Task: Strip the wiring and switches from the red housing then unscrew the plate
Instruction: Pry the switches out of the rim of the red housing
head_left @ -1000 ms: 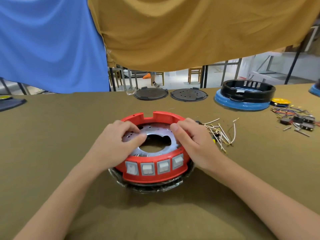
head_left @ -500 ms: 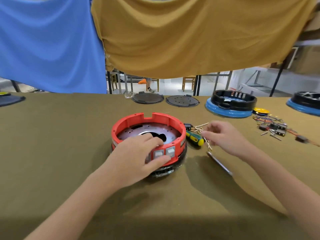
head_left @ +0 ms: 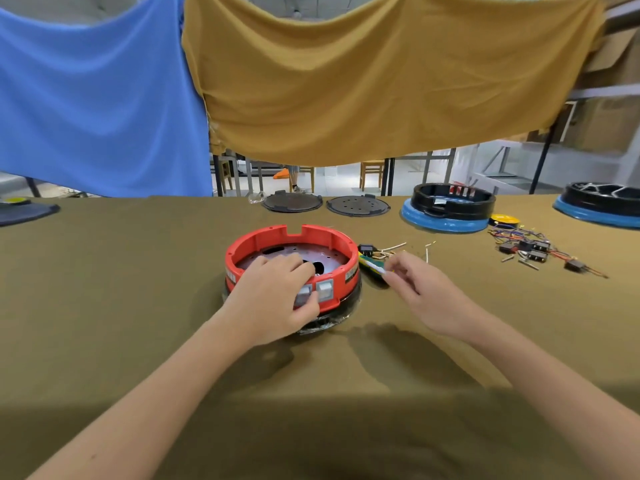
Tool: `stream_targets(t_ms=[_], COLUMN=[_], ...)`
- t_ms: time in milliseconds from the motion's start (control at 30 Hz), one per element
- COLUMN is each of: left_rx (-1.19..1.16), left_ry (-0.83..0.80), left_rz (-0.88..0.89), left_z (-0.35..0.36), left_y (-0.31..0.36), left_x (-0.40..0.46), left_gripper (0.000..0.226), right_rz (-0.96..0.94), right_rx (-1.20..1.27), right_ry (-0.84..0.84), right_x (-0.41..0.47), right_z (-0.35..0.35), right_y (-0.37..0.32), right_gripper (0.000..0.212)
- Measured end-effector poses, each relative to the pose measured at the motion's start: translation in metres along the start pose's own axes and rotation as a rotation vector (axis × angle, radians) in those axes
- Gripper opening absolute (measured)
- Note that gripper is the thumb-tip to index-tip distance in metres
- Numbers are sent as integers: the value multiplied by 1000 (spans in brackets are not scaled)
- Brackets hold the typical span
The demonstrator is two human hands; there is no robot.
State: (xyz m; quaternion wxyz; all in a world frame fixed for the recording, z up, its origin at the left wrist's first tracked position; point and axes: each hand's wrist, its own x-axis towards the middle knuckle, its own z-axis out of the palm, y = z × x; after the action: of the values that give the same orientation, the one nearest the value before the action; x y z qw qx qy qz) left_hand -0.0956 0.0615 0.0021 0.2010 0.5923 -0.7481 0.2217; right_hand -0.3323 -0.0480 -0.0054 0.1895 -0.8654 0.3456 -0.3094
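Metal plate inside red housing

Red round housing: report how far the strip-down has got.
Done: loose cut wires lie right of the red round plastic housing. In hand: left hand steadies it; right hand reaches the green-and-yellow screwdriver. Left: grey rocker switches and perforated metal plate remain.

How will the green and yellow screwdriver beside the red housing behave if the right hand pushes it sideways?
The green and yellow screwdriver has a rounded handle, so it would probably roll rather than slide. The olive cloth-covered table may slow that roll. It looks rigid, so it should lift as one stiff piece when the right hand takes it.
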Motion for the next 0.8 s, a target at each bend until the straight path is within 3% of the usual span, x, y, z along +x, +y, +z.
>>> stream_targets(t_ms=[100,233,367,433,600,800], left_rx=[11,39,27,22,-23,-35], left_ry=[-17,65,125,150,193,189], left_rz=[64,132,170,161,68,27], left_z=[2,12,23,29,42,43], left_y=[-3,-12,-30,-36,-40,-38], left_x=[9,18,28,29,23,21], left_gripper=[40,36,34,34,38,41], right_rz=[-71,16,64,62,-51,-37], right_rx=[339,751,1053,1091,853,793], right_ry=[46,-12,40,71,115,390], right_x=[16,48,76,82,75,73], right_z=[3,5,27,38,48,51], right_y=[-14,-13,0,6,8,-2], right_gripper=[9,8,10,16,34,51])
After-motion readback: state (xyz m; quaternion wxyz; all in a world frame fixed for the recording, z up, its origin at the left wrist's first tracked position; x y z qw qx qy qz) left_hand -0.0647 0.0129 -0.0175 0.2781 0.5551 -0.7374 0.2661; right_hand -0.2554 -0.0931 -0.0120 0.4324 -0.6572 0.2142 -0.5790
